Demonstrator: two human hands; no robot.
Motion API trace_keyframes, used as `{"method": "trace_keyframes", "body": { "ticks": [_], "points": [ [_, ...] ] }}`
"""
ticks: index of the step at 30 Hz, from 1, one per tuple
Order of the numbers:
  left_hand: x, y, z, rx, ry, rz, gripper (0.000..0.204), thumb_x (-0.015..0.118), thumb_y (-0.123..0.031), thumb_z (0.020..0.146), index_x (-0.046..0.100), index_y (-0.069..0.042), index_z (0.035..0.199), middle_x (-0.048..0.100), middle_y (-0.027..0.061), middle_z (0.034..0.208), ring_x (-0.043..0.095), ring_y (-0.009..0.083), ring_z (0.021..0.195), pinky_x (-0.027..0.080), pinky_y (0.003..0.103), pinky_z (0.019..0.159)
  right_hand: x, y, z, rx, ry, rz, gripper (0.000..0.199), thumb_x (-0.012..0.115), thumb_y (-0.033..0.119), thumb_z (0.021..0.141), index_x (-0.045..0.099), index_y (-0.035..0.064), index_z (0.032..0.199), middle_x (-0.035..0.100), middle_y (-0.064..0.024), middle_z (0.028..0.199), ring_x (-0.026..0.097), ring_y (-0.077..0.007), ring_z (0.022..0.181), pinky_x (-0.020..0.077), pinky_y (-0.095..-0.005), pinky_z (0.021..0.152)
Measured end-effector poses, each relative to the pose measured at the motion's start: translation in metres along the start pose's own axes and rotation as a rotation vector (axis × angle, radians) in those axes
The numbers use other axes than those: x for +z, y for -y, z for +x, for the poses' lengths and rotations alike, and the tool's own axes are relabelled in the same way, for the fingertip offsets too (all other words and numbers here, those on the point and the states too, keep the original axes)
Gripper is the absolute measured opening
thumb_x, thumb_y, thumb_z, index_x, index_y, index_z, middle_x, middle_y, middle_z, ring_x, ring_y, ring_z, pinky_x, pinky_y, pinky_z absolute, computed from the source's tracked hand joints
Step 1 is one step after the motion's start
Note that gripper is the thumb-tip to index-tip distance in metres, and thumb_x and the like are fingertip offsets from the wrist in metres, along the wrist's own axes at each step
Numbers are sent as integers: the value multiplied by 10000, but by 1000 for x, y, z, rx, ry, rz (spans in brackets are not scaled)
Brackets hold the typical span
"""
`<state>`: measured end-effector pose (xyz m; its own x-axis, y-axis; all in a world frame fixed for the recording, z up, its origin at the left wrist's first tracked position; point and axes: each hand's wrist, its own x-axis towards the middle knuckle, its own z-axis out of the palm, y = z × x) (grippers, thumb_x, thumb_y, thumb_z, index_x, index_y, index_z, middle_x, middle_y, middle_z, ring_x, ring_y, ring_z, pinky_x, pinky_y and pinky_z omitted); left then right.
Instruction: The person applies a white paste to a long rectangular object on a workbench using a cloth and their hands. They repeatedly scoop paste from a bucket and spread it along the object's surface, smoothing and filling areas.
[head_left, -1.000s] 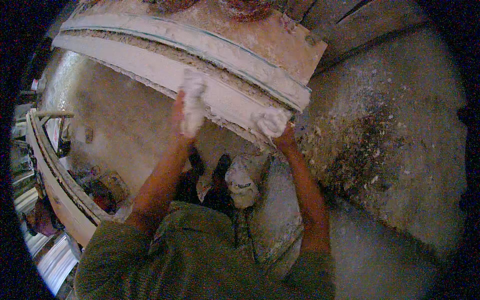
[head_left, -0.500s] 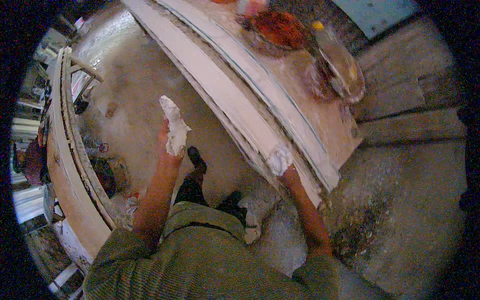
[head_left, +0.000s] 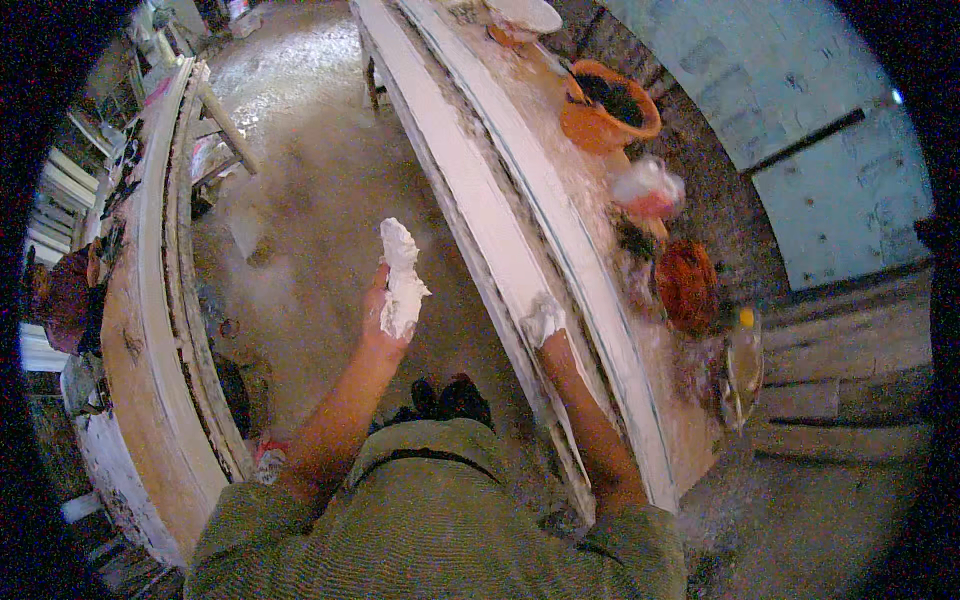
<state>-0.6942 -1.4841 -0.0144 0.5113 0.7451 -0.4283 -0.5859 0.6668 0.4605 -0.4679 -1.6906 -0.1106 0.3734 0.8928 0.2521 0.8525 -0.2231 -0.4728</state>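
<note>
Paste (head_left: 398,240), white and thick, coats your left hand (head_left: 396,290), which is raised over the floor (head_left: 320,190); I cannot tell whether its grip is closed around any. Your right hand (head_left: 545,322), also smeared, rests on the white strip (head_left: 450,135) along the table's (head_left: 695,440) left edge, its grip too blurred to read. Past a dark gap lies a second strip (head_left: 582,265). Toward the table's right edge sit an orange bowl (head_left: 590,128), a reddish bundle (head_left: 688,285) and a clear bottle (head_left: 742,370).

Right fingers (head_left: 543,312) blurred, outlines lost. Pale strip (head_left: 452,150) cut off by top edge. White-and-red bundle (head_left: 650,188) smeared; kind unclear.
</note>
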Motion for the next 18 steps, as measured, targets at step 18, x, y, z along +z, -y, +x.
{"method": "trace_keyframes", "body": {
  "ticks": [18],
  "points": [
    [60, -236, 325, 273, 28, 61, 290, 474, -340, 1020, 593, -102, 1136, 622, 12, 904, 609, 126, 789, 514, 276, 697, 167, -1, 478, -129, 527, -329, 187, 606, 45, 784, 592, -35, 952, 589, -255, 1042, 563, -444, 1021, 446, -488, 949]
  ]
}}
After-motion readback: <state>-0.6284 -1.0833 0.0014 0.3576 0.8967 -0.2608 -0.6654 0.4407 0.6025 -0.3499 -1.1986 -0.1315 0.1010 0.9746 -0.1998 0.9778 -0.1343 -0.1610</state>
